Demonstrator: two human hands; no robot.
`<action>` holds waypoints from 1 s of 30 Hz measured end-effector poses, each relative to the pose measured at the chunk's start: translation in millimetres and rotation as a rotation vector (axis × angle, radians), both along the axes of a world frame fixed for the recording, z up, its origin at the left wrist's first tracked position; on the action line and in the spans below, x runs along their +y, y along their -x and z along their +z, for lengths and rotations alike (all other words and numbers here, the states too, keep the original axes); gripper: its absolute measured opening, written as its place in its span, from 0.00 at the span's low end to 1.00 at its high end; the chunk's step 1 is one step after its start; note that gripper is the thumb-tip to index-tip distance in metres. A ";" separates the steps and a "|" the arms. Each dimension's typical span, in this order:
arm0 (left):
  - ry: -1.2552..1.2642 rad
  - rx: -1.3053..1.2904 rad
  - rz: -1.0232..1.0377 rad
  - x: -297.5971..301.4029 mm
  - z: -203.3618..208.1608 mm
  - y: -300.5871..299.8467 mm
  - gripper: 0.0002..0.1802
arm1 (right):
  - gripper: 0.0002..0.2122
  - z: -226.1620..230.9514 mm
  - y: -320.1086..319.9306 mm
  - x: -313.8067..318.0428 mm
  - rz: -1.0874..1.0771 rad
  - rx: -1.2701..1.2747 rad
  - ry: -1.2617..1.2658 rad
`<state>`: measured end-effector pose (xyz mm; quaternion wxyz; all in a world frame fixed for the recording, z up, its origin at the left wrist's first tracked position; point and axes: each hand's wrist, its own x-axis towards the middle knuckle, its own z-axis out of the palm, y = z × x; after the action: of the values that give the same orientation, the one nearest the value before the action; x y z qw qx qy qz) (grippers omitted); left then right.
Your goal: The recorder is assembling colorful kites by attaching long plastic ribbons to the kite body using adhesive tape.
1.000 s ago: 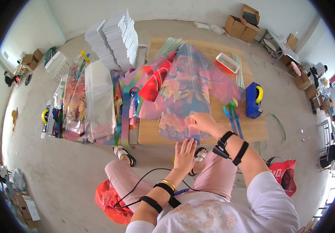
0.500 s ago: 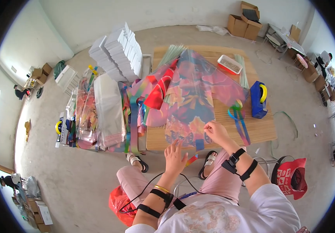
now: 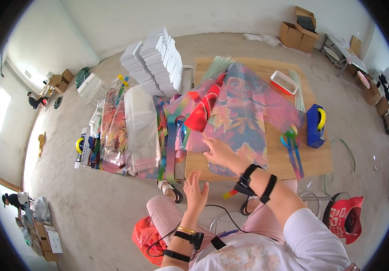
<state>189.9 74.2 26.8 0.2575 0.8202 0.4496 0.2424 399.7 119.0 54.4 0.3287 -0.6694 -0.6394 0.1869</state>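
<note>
Printed sheet [image 3: 242, 101] lies spread on the bench [image 3: 314, 168]; laying-out appears done, remainder not evident. Right hand [image 3: 219, 152], sheet's seven o'clock: fingers curled, grip indeterminable. Left hand [image 3: 195, 192], farther toward seven: fingers loosely parted, empty.

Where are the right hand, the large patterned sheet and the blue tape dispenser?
Right hand [image 3: 220, 152]: head view, on the back of the hand.
Patterned sheet [image 3: 242, 113]: head view, middle of its long central panel.
Tape dispenser [image 3: 313, 128]: head view, on its blue body.
</note>
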 end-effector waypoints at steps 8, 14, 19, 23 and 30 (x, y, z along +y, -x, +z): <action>0.014 -0.055 0.038 6.4 2.8 28.8 0.29 | 0.26 -32.4 25.7 82.0 -0.105 -0.391 0.019; 0.009 -0.068 0.080 15.2 6.8 44.5 0.27 | 0.33 -32.6 18.9 92.1 -0.212 -0.499 0.083; 0.019 -0.073 0.089 17.9 15.1 44.2 0.25 | 0.32 32.5 -19.1 63.5 -0.233 -0.481 -0.121; -0.028 -0.111 0.031 24.9 23.9 29.8 0.26 | 0.29 105.9 -71.1 15.8 -0.227 -0.390 -0.301; -0.146 -0.212 -0.062 34.4 54.5 -12.7 0.25 | 0.27 163.7 -156.3 -77.2 -0.335 -0.467 -0.414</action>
<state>202.6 108.5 81.3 0.2504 0.8200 0.3755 0.3520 556.0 41.8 218.1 0.3286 -0.7088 -0.6030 -0.1611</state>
